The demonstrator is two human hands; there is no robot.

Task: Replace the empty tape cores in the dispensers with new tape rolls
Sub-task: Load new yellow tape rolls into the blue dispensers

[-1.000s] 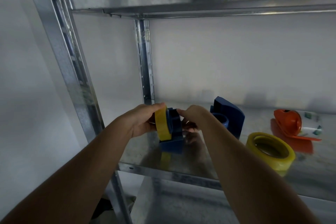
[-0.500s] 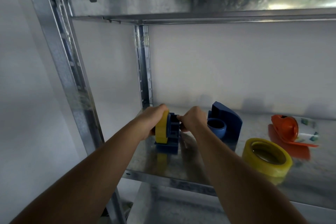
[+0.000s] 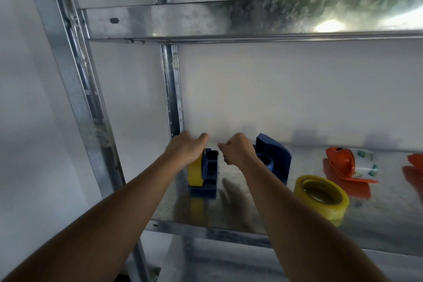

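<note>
A blue tape dispenser [image 3: 207, 181] stands on the metal shelf [image 3: 240, 220] with a yellow tape roll [image 3: 194, 175] mounted upright on its left side. My left hand [image 3: 185, 149] curls over the top of that roll. My right hand [image 3: 238, 151] hovers just right of the dispenser's top with its fingers curled and fingertips together; I see nothing between them. Behind it a second blue dispenser [image 3: 278, 155] holds a blue core [image 3: 266, 162]. Another yellow tape roll [image 3: 320, 198] lies flat on the shelf to the right.
An orange dispenser [image 3: 341, 162] with a printed roll sits at the back right, and another orange piece [image 3: 416, 162] shows at the right edge. Steel uprights [image 3: 171, 89] stand at the left. An upper shelf beam [image 3: 229, 23] runs overhead.
The dispenser with the yellow roll has gone down onto the shelf. My right hand has come off it and moved slightly right. The view has tilted upward.
</note>
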